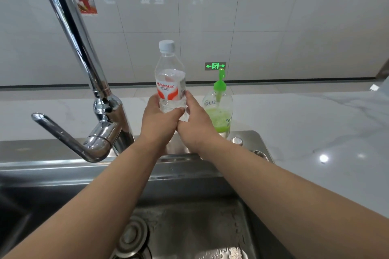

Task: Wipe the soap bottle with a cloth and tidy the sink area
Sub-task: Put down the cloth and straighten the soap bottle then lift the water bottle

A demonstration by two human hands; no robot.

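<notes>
A clear water bottle with a white cap and a red-and-white label stands upright at the back of the sink. My left hand wraps its lower part from the left. My right hand grips the same lower part from the right, thumbs close together. Just right of it stands the soap bottle, clear with green liquid and a green pump, on the sink's back ledge. My right hand partly covers its left side. No cloth shows in this view.
A tall chrome faucet with a long lever handle rises left of my hands. The steel sink basin with its drain lies below my arms. A white marble counter spreads right. Tiled wall behind.
</notes>
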